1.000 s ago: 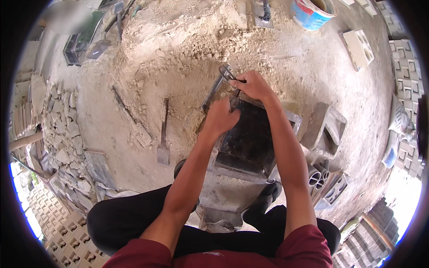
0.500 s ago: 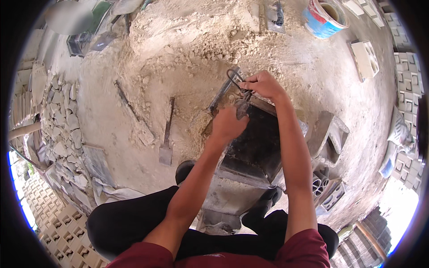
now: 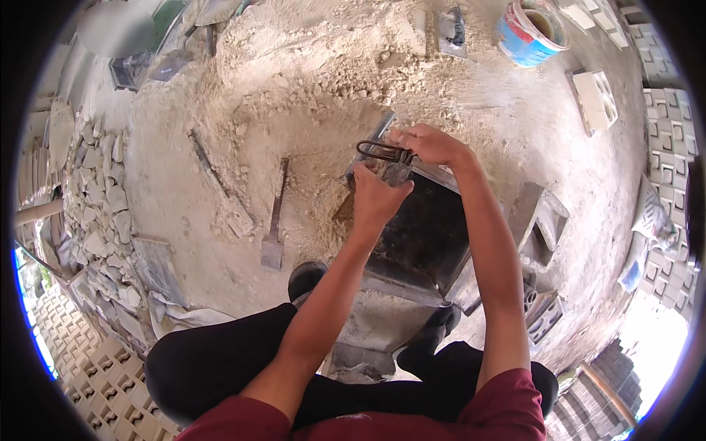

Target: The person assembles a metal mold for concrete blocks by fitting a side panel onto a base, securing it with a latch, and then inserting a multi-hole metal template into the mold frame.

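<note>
A small dark metal piece with a long looped rod handle (image 3: 377,151) is held between my two hands above the far edge of a black box-like mould (image 3: 423,234). My left hand (image 3: 377,197) is closed about the near side of the piece, thumb against its grey block. From the far right, my right hand (image 3: 435,145) grips it by the base of the loop; its fingertips are partly hidden. Just beyond, a flat metal bar (image 3: 384,126) lies slanted on the dusty ground, partly behind the hands.
Left of the mould lie a flat-bladed scraper (image 3: 273,246) and a long thin bar (image 3: 213,173). Sandy powder (image 3: 309,51) is heaped ahead. A blue-and-red bucket (image 3: 531,40), a trowel (image 3: 454,33), a pale hollow block (image 3: 594,101) and broken stone pieces (image 3: 95,198) stand around.
The looped handle has turned from upright-slanting to lying sideways, pointing left. My right hand has moved slightly left, and my left hand has shifted a little with the piece.
</note>
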Demonstrator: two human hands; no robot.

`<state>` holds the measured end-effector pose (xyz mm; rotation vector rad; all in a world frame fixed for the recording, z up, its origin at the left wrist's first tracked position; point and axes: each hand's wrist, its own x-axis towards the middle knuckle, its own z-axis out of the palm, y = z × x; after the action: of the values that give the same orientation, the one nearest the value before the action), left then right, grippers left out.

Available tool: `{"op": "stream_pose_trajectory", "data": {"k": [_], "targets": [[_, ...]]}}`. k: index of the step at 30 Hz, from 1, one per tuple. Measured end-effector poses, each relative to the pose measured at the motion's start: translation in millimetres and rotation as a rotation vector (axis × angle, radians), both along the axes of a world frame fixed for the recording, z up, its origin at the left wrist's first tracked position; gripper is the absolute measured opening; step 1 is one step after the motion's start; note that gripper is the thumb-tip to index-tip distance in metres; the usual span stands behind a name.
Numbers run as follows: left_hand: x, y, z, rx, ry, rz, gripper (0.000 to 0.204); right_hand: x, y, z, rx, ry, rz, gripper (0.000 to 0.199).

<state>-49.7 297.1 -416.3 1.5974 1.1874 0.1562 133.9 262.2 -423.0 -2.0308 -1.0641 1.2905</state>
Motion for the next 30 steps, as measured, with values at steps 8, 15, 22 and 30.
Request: {"op": "stream_pose_trajectory", "data": {"k": [8, 15, 22, 30], "targets": [[14, 0, 8, -0.087, -0.006, -0.185, 0.068, -10, -56, -14, 0.382, 0.061, -0.378, 0.033], [-1, 12, 6, -0.028, -0.102, -0.325, 0.075, -62, -200, 45, 0.271, -0.794, -0.969, 0.041], [-64, -25, -8, 0.15, 0.015, -0.358, 0.051, -155, -230, 34, 0.299, -0.265, -0.983, 0.081], [-59, -22, -24, 0.246, -0.006, -0.332, 0.036, -165, -253, 2, 0.148, -0.414, -0.927, 0.092]]}}
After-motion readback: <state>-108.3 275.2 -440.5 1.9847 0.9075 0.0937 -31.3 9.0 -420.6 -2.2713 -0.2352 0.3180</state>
